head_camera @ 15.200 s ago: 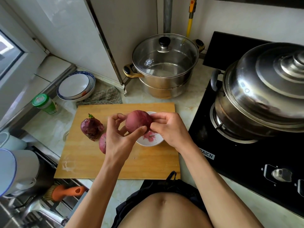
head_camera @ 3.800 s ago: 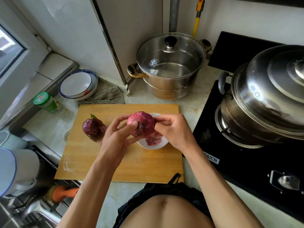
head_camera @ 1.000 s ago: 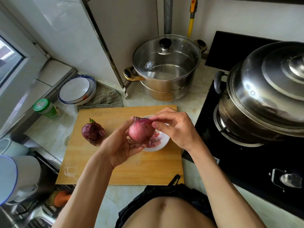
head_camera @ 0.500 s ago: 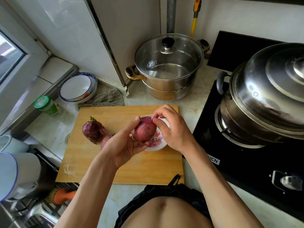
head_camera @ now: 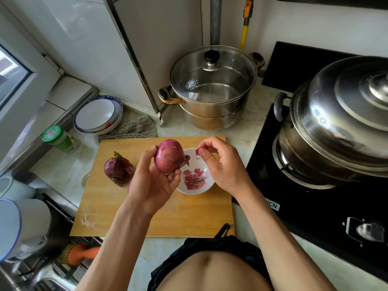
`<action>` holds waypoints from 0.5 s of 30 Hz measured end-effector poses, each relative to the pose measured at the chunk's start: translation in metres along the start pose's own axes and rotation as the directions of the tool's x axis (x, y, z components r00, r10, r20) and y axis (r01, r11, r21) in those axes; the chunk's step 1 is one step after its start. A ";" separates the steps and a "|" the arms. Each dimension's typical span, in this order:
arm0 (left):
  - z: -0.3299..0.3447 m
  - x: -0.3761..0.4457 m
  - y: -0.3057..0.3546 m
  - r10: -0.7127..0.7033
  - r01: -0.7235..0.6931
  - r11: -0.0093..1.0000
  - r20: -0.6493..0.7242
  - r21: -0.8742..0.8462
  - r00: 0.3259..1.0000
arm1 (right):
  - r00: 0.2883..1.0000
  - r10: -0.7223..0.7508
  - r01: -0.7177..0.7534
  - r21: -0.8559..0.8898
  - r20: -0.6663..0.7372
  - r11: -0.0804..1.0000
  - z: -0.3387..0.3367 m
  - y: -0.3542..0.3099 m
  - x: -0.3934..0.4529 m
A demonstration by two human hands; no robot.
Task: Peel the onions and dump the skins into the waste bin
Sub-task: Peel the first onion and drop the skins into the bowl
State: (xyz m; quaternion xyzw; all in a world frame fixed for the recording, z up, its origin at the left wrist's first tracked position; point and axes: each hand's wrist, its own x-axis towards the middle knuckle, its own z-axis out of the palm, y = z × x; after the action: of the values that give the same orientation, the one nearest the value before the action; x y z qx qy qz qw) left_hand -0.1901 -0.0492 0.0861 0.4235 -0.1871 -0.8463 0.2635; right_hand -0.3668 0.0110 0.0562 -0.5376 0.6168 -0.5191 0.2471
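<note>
Head view: a steamer pot, stacked plates and a lidded wok ring the cutting board, where an unpeeled onion waits. The left hand grips the onion over the white bowl; the right hand, pressed against it half a second earlier, now pinches a torn skin piece.

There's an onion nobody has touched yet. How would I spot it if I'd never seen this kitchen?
Find the wooden cutting board on the counter in front of the person. The unpeeled onion sits on its left side, beside the left hand. Unlike the smooth pink onion held in that hand, it is dark purple and papery, with a small green sprout on top.
</note>
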 end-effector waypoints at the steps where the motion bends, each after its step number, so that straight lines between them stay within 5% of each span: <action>1: -0.001 0.000 0.001 0.005 -0.005 1.000 0.013 -0.017 1.000 | 1.000 0.016 -0.016 -0.005 -0.012 1.000 0.000 0.001 0.000; 15: -0.002 0.002 -0.005 0.099 -0.093 0.984 -0.034 0.154 0.995 | 0.966 0.258 -0.251 -0.178 0.017 0.952 0.004 0.006 -0.006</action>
State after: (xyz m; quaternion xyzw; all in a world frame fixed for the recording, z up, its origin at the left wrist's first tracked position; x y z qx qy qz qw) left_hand -0.1914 -0.0464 0.0807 0.4504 -0.2659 -0.8069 0.2746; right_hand -0.3638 0.0137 0.0476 -0.4836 0.7188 -0.4161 0.2763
